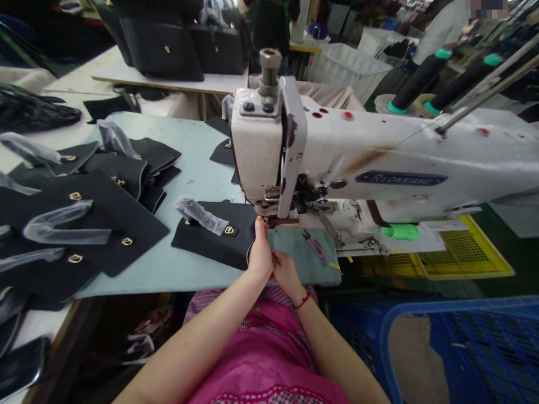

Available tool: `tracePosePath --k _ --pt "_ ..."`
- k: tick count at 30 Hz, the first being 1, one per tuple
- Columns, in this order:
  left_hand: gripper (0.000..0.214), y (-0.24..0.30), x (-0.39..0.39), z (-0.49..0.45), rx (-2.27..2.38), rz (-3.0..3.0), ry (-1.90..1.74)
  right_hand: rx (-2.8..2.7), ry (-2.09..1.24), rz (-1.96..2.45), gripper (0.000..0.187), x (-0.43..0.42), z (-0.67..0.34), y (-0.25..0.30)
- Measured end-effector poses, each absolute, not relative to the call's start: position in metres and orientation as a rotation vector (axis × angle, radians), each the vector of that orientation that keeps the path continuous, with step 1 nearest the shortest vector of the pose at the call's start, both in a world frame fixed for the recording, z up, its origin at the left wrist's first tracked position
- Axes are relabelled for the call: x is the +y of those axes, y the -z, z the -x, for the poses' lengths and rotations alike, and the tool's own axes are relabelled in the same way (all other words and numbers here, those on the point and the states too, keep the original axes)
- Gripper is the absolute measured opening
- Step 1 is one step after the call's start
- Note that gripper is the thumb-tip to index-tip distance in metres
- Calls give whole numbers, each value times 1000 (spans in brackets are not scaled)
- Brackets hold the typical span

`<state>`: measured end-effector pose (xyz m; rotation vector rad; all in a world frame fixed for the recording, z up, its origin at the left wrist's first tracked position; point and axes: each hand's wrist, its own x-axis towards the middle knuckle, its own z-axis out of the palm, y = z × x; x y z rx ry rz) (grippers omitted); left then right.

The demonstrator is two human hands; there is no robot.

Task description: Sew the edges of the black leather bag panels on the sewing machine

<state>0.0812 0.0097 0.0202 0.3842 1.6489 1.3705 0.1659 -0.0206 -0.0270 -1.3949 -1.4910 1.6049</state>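
Head view: At a lockstitch machine (269, 140), a worker's left hand (260, 252) and right hand (287, 274) meet at the near edge of a black leather panel (214, 241), which lies on a pale blue table (197, 163) with its far corner at the presser foot. The left fingertips (260, 221) press close to the foot, and the right fingers curl in against the left hand. Neither hand is plainly released, but whether either is clenched on the panel cannot be told.

Fingers this near the foot risk a needle injury if the machine runs. A panel held unevenly could also pull a seam off line, and the plastic sleeve (202, 216) over its gold clasp (229, 230) could slide toward the foot. Pink snips (315, 248) rest on a grey-green pad (303, 255) beside the machine and could be knocked off by a moving hand.

The machine head hides the needle and most of the foot. The hands hide the panel's near corner, and the stitching there is hard to make out. More panels (84, 213) lie stacked to the left, cut off by the frame.
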Motion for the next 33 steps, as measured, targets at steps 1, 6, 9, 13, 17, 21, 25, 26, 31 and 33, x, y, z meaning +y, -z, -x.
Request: tracePosePath --k 1,6,9,13,17,21,25,26,31,33 --pt "55 -22 11 -83 1675 -351 -1392 -1483 -1602 1390 33 -20 -166 27" --pt "44 -40 -19 -91 1557 -443 -1430 -1306 -1634 1400 32 -17 -168 21" --pt "38 -52 -73 -79 1347 -761 -1290 -1209 -1554 1342 35 -10 -166 5" --pt "24 -49 -121 -9 1449 -1240 -1270 -1194 -1543 1226 42 8 -151 -25" --pt "27 -29 -87 85 1810 -1730 -1104 -1424 -1401 1241 47 22 -126 -44" --pt "60 -16 -17 133 1532 -2313 -637 -1533 -1174 1346 50 22 -107 -44" --pt "84 -20 36 133 1169 -2613 -393 -1513 -1127 1398 46 14 -101 -36" --pt "87 -23 44 131 1112 -2655 -354 -1516 -1106 1407 46 12 -100 -34" --pt "90 -37 48 120 1096 -2755 -308 -1535 -1045 1417 47 10 -103 -32" --pt "90 -42 38 115 1181 -2754 -305 -1549 -1046 1406 47 10 -107 -33"
